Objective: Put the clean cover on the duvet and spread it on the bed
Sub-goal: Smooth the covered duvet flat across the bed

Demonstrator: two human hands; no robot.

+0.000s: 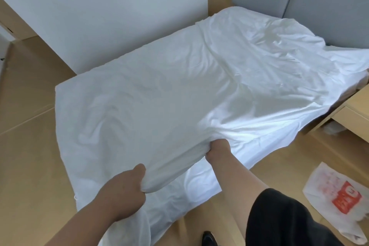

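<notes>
White duvet lies spread and wrinkled across the bed, its near edge lifted off the mattress. Left hand grips that edge, fingers curled into a bunch of cloth; right hand clutches it further along. Plastic bag lies on the floor to the right.

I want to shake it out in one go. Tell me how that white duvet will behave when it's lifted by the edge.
Likely floppy: the duvet bunches where the left hand and right hand grip it. Probably light for its bulk, since the held edge looks puffy. It may drag, as one side hangs off the bed toward the floor.
</notes>
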